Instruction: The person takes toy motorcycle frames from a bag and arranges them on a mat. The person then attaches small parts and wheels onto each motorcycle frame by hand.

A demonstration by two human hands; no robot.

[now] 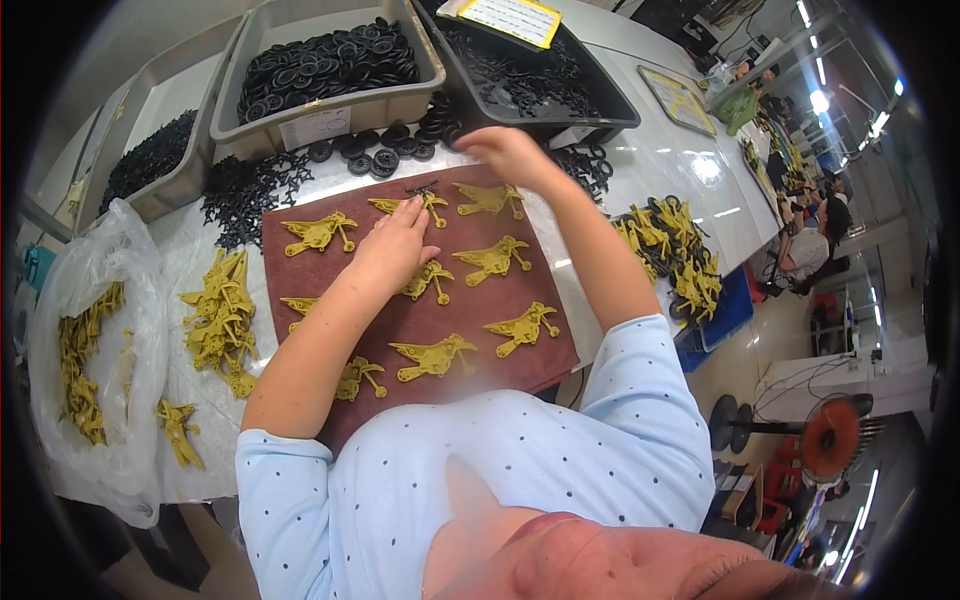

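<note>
Several flat yellow plastic pieces, shaped like toy motorbike frames, lie in rows on a brown cloth mat (465, 300). My left hand (393, 250) rests with outstretched fingers on a yellow piece (434, 206) in the far middle of the mat, its thumb apart. Just beyond those fingertips is a thin black part (422, 187). My right hand (505, 157) is over the mat's far edge, slightly blurred, with its fingers stretched leftward beside loose black wheels (440, 125). Nothing shows in its fingers. Another yellow piece (488, 199) lies below that hand.
Grey bins (228, 130) of black wheels and small parts, and a dark bin (625, 112), line the far side. Yellow pieces are heaped (220, 315) at left, beside a clear plastic bag (135, 300). Yellow-and-black assemblies (690, 270) are piled at right, near a blue crate (728, 312).
</note>
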